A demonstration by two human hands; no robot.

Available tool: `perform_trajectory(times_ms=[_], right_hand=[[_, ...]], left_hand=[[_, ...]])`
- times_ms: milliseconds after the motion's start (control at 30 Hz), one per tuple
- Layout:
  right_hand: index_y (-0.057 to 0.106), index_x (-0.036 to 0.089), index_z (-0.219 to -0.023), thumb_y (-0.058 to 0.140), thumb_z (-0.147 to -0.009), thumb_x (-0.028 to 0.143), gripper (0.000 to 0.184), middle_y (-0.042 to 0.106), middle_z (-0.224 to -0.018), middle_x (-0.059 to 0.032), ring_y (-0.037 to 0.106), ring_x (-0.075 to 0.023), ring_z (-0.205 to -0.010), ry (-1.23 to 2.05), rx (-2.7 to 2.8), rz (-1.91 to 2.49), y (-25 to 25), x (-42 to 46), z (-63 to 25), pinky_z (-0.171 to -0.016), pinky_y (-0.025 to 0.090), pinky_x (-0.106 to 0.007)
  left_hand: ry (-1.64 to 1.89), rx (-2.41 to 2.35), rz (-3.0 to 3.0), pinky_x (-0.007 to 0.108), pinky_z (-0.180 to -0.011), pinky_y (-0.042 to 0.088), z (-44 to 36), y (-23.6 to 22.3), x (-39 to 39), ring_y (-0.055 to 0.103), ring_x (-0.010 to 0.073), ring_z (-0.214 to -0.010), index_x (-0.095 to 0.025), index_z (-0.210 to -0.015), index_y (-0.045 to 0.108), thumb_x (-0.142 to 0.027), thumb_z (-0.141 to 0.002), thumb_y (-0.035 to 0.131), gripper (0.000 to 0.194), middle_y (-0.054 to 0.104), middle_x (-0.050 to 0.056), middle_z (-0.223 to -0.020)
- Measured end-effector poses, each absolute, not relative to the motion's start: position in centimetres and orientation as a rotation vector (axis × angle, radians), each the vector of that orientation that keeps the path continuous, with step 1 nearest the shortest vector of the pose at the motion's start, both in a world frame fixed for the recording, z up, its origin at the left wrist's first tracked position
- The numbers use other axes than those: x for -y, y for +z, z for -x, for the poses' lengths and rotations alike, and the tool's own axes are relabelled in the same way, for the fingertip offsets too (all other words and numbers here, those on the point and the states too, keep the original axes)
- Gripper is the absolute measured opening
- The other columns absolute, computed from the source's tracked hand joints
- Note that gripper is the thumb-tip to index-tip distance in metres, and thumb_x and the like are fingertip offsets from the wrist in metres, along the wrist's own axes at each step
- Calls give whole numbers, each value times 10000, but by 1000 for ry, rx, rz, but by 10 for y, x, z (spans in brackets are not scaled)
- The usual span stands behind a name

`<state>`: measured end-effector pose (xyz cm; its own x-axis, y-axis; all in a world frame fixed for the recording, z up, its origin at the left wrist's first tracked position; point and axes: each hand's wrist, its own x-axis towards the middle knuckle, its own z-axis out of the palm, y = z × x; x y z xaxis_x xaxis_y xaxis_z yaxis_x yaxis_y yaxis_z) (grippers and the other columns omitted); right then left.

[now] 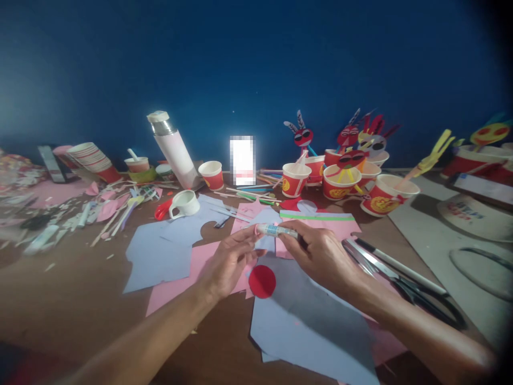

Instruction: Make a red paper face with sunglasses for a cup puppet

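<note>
My right hand [320, 248] is closed around a white glue stick [274, 230] with a blue label, held level above the papers. The fingertips of my left hand [230, 259] are at its left end, where a small pink bit shows; whether this is part of the stick or paper I cannot tell. Below my hands lies a red paper disc [262, 282]. It rests on blue-grey paper [308, 326] beside pink sheets [172, 286]. Large scissors [395, 275] lie right of my right hand, next to a dark, pen-like rod [401, 264].
Red-and-white paper cups [340, 184] with paper-faced figures stand at the back right. Behind my hands are a white mug [184, 204], a leaning white flask [176, 155] and a lit phone screen [242, 160]. Paper scraps and sticks [116, 219] litter the left side.
</note>
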<state>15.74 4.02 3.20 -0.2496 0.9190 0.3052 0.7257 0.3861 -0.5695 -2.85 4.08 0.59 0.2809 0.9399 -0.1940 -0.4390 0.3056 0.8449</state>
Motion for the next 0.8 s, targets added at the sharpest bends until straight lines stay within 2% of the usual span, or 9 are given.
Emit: perform_trajectory(times_ms=[367, 567, 800], right_hand=[[645, 157, -1034, 436, -888, 312, 298, 562, -493, 33, 453, -112, -391, 501, 2074, 1436, 31, -37, -156, -433, 297, -221], [638, 143, -1063, 431, -885, 304, 317, 619, -548, 4, 511, -126, -435, 529, 2074, 1449, 28, -36, -154, -459, 329, -226], [641, 170, -1025, 442, -888, 292, 270, 573, -529, 29, 463, -113, -423, 572, 2034, 1420, 30, -34, -155, -438, 300, -217]], left_hand=[[1031, -822, -717, 329, -887, 451, 30, 8, -42, 536, 197, -1019, -181, -944, 721, -158, -729, 691, 219, 668, 51, -983], [1016, -816, -717, 324, -880, 444, 30, 9, -43, 549, 189, -972, -185, -953, 715, -158, -733, 681, 225, 664, 45, -922], [997, -817, -748, 322, -886, 431, 28, 9, -41, 566, 151, -854, -190, -979, 708, -178, -749, 681, 232, 661, 25, -861]])
